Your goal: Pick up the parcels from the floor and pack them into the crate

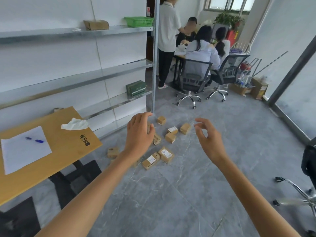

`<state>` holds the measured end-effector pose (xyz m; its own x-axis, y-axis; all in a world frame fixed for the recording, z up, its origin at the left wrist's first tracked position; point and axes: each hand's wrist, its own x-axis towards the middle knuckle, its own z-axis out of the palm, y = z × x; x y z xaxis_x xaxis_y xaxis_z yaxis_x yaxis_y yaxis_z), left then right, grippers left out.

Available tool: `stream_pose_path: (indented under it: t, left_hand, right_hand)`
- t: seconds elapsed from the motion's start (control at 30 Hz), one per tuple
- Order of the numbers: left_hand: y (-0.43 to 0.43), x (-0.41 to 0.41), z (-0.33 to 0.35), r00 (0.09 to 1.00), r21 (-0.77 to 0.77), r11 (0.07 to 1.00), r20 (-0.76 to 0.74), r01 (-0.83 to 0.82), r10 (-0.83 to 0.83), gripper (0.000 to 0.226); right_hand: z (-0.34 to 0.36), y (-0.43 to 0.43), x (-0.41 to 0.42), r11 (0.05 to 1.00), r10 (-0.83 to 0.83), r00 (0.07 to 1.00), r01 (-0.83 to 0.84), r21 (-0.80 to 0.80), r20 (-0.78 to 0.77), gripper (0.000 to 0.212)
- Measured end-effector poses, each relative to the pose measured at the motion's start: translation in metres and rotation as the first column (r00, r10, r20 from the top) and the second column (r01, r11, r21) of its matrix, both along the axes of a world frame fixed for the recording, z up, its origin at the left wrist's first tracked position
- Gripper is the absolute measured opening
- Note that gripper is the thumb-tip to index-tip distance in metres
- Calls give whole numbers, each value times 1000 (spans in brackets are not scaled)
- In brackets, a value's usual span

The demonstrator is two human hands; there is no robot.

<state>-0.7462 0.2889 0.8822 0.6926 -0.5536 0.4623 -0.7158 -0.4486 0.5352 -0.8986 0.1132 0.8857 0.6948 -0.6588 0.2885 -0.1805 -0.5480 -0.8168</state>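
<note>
Wooden table point(68, 151) stands near left, bearing a paper sheet point(25, 149) and a crumpled tissue point(75, 124). Both arms reach forward above the grey floor point(188, 194); left hand point(139, 132) and right hand point(207, 139) have loosely curled fingers, nothing held. Small brown parcels point(166, 153) lie scattered on the floor beneath and beyond the hands; far left, a green basket point(139, 21) sits on the top shelf point(51, 34)

Matt cardboard parcels point(166, 154) on glossy marbled stone floor point(188, 194)
</note>
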Motion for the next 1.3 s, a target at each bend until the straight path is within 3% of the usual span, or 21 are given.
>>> stream_pose_path:
  t: [0.67, 1.3]
  left_hand:
    - [-128, 227, -32, 984, -53, 988, -114, -143, 136, 33]
    - [-332, 328, -97, 921, 81, 950, -234, -302, 313, 31]
  right_hand:
    - [-19, -172, 215, 995, -62, 996, 67, 68, -68, 22]
    - [-89, -389, 365, 972, 167, 964, -126, 200, -205, 19]
